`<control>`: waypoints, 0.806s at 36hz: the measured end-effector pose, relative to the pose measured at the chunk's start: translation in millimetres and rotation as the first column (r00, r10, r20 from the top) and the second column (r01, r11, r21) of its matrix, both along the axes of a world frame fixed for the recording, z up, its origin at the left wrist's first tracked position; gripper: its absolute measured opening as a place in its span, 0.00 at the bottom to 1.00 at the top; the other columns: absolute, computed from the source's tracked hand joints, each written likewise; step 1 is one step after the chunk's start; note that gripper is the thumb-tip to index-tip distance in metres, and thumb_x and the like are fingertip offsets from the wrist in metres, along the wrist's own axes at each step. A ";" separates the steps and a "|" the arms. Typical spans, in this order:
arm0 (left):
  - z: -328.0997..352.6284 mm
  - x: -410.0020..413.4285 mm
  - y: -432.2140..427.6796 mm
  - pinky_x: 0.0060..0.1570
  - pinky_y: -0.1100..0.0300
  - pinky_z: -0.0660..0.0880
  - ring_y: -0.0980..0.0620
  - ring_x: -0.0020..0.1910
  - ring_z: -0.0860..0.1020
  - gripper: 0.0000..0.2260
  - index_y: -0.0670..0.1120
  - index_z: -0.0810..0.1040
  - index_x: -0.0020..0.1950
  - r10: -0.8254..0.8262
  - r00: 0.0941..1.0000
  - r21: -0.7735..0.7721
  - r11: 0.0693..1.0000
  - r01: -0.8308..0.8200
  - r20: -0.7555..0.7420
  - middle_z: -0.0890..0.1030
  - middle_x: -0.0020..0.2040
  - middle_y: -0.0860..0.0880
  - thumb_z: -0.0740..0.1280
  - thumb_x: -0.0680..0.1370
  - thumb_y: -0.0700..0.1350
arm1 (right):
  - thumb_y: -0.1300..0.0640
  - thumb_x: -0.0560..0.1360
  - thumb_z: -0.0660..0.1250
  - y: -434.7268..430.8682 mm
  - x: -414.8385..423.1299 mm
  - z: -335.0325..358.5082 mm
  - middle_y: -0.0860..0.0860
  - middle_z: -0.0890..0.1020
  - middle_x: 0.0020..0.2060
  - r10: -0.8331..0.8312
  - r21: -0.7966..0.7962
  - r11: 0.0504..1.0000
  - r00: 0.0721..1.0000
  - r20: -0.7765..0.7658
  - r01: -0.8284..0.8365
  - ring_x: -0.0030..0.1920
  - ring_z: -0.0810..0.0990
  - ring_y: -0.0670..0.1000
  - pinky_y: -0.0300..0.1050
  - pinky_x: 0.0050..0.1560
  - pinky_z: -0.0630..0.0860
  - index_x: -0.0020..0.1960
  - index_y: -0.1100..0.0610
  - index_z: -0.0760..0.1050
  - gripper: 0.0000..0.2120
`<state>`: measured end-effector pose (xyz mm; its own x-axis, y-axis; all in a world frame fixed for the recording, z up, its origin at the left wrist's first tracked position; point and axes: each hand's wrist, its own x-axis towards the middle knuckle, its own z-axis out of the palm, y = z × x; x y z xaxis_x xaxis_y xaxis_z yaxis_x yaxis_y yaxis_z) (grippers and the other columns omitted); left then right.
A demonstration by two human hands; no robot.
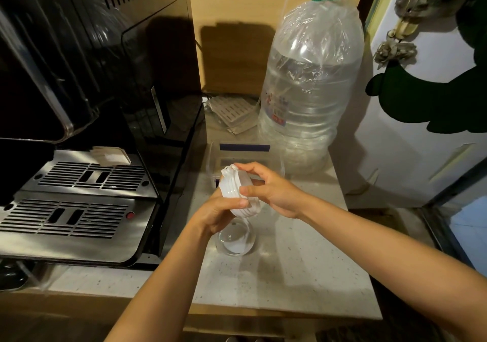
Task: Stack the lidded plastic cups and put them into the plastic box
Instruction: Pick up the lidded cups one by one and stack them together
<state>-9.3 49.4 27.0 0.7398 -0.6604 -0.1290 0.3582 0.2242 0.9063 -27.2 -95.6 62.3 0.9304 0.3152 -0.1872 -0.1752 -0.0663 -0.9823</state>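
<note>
Head camera looks down on a speckled pale countertop (pixel 290 262) where both bare hands meet above the surface. The left hand (pixel 218 213) is closed around the lower side of a stack of lidded plastic cups (pixel 237 191), thumb pressed across its front. The right hand (pixel 268 186) grips the same stack from the right, its fingers (pixel 247 166) curled over the top edge and its thumb on the near face. The stack is tilted, several translucent white lid rims showing edge-on, and it is held clear of the counter.

Directly below the hands, one clear plastic cup (pixel 235 237) stands on the countertop, apart from the stack. Just behind the hands sits the clear plastic box (pixel 279 162), open at the top, with a dark blue strip along its far rim; how much lies inside it cannot be told. A large water bottle (pixel 311 78) with a green cap, draped in thin plastic film, stands just behind the box on the right. A black coffee machine (pixel 79 78) with two slotted steel drip trays (pixel 79 199) fills the left side.
</note>
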 end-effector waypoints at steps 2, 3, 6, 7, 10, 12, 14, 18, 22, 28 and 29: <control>-0.9 0.6 -0.6 0.42 0.59 0.80 0.47 0.46 0.79 0.48 0.43 0.65 0.63 0.013 1.000 0.008 1.000 -0.013 -0.003 0.74 0.49 0.42 0.82 0.48 0.52 | 0.64 0.72 0.68 0.6 0.3 -1.5 0.54 0.70 0.68 -0.006 0.002 1.000 1.000 0.003 0.006 0.67 0.69 0.55 0.48 0.63 0.72 0.62 0.48 0.69 0.21; -1.0 0.9 -1.0 0.42 0.58 0.80 0.47 0.47 0.78 0.49 0.42 0.64 0.64 0.015 1.000 0.011 1.000 -0.015 -0.002 0.74 0.49 0.41 0.82 0.48 0.52 | 0.64 0.72 0.68 0.6 0.1 -2.1 0.54 0.70 0.68 -0.009 0.007 1.000 1.000 0.003 0.009 0.67 0.69 0.55 0.47 0.62 0.72 0.62 0.48 0.69 0.21; -2.8 2.4 -2.2 0.43 0.57 0.81 0.48 0.47 0.79 0.49 0.42 0.64 0.65 0.026 1.000 0.010 1.000 -0.026 -0.006 0.75 0.49 0.42 0.82 0.49 0.51 | 0.65 0.72 0.68 0.4 -0.8 -3.2 0.54 0.70 0.68 -0.006 0.031 0.999 1.000 0.014 0.006 0.68 0.69 0.54 0.45 0.62 0.72 0.60 0.46 0.70 0.21; -2.9 2.7 -2.6 0.44 0.57 0.81 0.47 0.48 0.79 0.50 0.41 0.63 0.65 0.032 0.999 0.012 0.999 -0.032 -0.006 0.75 0.49 0.42 0.82 0.49 0.51 | 0.65 0.72 0.68 0.4 -1.1 -3.3 0.54 0.69 0.69 -0.004 0.036 0.999 1.000 0.020 0.003 0.68 0.69 0.54 0.45 0.62 0.72 0.59 0.45 0.70 0.21; -2.9 3.9 -3.7 0.43 0.58 0.80 0.45 0.51 0.76 0.55 0.39 0.59 0.69 0.060 0.998 0.027 0.998 -0.060 -0.001 0.74 0.51 0.40 0.82 0.48 0.50 | 0.65 0.72 0.68 -0.2 -1.1 -2.0 0.52 0.67 0.70 -0.001 0.027 1.000 0.999 0.037 0.000 0.68 0.69 0.54 0.43 0.61 0.73 0.59 0.45 0.70 0.22; -2.7 3.7 -3.8 0.42 0.58 0.80 0.44 0.50 0.75 0.56 0.38 0.59 0.69 0.068 0.998 0.029 0.997 -0.068 0.004 0.73 0.51 0.40 0.82 0.48 0.50 | 0.65 0.72 0.68 -0.7 -0.9 -1.1 0.52 0.67 0.70 0.004 0.010 1.000 0.999 0.050 -0.005 0.67 0.70 0.53 0.42 0.58 0.74 0.59 0.44 0.69 0.22; -1.9 3.7 -3.3 0.42 0.59 0.80 0.45 0.49 0.76 0.54 0.39 0.60 0.68 0.073 0.997 0.028 0.997 -0.073 0.006 0.74 0.49 0.40 0.82 0.48 0.50 | 0.64 0.72 0.68 -0.6 -0.6 -0.4 0.52 0.67 0.70 0.012 -0.012 1.000 0.998 0.056 -0.011 0.66 0.70 0.52 0.42 0.59 0.74 0.59 0.42 0.69 0.22; -2.4 3.3 0.1 0.39 0.59 0.80 0.46 0.46 0.77 0.48 0.40 0.62 0.64 0.068 0.998 0.026 0.997 -0.068 -0.010 0.74 0.47 0.41 0.80 0.50 0.47 | 0.58 0.75 0.66 0.1 2.4 -1.4 0.51 0.66 0.71 0.063 -0.095 0.994 0.996 0.063 -0.057 0.70 0.67 0.53 0.51 0.68 0.69 0.64 0.41 0.66 0.22; -6.7 -1.2 4.9 0.39 0.60 0.79 0.46 0.47 0.75 0.49 0.39 0.61 0.66 0.102 0.995 0.044 0.994 -0.102 -0.016 0.73 0.48 0.41 0.80 0.50 0.50 | 0.54 0.79 0.58 -2.6 7.5 -2.0 0.49 0.66 0.72 0.132 -0.181 0.976 0.990 0.040 -0.123 0.71 0.65 0.50 0.48 0.69 0.66 0.71 0.46 0.62 0.21; -19.0 -11.5 14.0 0.36 0.62 0.78 0.50 0.47 0.73 0.34 0.48 0.66 0.59 0.155 0.987 0.036 0.987 -0.154 -0.039 0.72 0.48 0.45 0.71 0.54 0.44 | 0.53 0.80 0.55 -6.6 11.8 -14.6 0.46 0.66 0.70 0.088 -0.267 0.960 0.996 -0.002 -0.085 0.67 0.65 0.44 0.38 0.63 0.64 0.72 0.47 0.60 0.20; -20.8 -13.6 16.5 0.36 0.62 0.78 0.49 0.47 0.72 0.34 0.49 0.66 0.59 0.176 0.983 0.037 0.984 -0.174 -0.045 0.71 0.48 0.45 0.70 0.54 0.44 | 0.54 0.80 0.55 -7.3 12.3 -20.4 0.47 0.66 0.70 0.067 -0.296 0.953 0.997 -0.024 -0.071 0.69 0.64 0.46 0.41 0.64 0.63 0.72 0.48 0.61 0.20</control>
<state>-22.9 65.9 6.2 0.8361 -0.5159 -0.1866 0.3590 0.2574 0.8972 -14.9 -102.9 42.0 0.9051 0.3072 -0.2940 -0.1728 -0.3661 -0.9144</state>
